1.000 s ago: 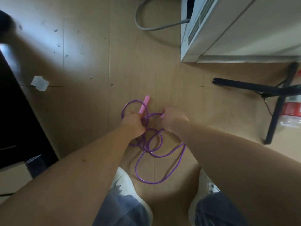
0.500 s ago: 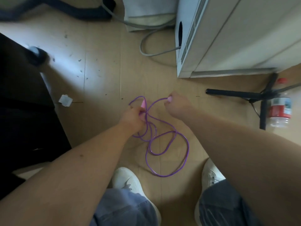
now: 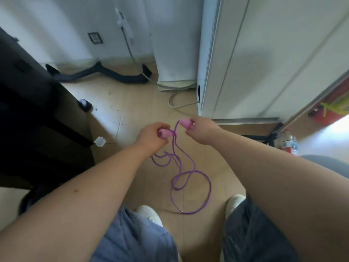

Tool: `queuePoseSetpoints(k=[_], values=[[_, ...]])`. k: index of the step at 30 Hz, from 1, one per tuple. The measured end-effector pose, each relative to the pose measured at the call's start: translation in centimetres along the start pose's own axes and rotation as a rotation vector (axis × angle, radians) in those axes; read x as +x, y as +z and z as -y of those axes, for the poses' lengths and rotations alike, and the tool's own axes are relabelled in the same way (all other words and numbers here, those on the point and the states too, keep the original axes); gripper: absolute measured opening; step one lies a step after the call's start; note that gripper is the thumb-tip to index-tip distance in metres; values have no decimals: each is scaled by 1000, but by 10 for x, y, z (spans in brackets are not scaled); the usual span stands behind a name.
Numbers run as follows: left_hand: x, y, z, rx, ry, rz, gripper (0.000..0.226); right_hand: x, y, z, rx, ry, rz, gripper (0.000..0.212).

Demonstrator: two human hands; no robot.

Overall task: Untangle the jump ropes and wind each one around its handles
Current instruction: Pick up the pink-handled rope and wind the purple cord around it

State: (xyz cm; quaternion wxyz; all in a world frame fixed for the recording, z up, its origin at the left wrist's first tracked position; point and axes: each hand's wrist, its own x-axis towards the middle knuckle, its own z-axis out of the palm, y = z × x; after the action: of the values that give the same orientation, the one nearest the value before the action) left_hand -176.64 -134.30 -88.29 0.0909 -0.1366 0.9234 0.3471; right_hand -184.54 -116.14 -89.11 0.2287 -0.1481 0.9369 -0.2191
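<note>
My left hand (image 3: 151,138) grips one pink handle (image 3: 164,133), my right hand (image 3: 202,130) the other handle (image 3: 185,123); the purple rope (image 3: 188,178) dangles in loops to the floor (image 3: 143,103).

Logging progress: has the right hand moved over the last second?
Yes. The right hand, gripping a pink handle, has shifted away from the person toward the white cabinet and now sits beside its bottom corner.

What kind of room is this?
Probably an indoor room in a home or office: a wooden floor, a wall socket, a tall white cabinet and a grey cable.
</note>
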Motion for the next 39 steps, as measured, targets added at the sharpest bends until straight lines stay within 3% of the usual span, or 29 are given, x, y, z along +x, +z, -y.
queuePoseSetpoints(k=[5,7,10,15,18,22,26,29,34,37,39], values=[[-33,-22,-18,-1,120,-54,20,-30,-25,15,-125,20,-82,14],[-41,-26,-22,3,102,-120,32,-41,-33,19,-207,14,-99,17],[-50,-32,-27,-16,-9,-211,32,-59,-45,26,-300,-48,-100,23],[-70,-43,-42,-216,-67,-312,41,-94,-67,43,-369,-221,-85,14],[-84,-50,-59,-373,12,-252,24,-113,-74,49,-292,-352,-166,16],[-111,-62,-79,-634,42,-64,30,-140,-84,56,-340,-430,-219,58],[-134,-75,-88,-754,24,72,45,-162,-94,63,-416,-507,-288,58],[-144,-83,-97,-872,0,93,51,-175,-99,75,-309,-538,-278,52],[-153,-93,-107,-703,103,87,56,-184,-111,83,-256,-492,-274,42],[-156,-93,-107,-419,261,-109,48,-184,-122,84,-288,-460,-256,36],[-154,-94,-107,-447,289,-249,33,-184,-129,85,-289,-450,-230,31]])
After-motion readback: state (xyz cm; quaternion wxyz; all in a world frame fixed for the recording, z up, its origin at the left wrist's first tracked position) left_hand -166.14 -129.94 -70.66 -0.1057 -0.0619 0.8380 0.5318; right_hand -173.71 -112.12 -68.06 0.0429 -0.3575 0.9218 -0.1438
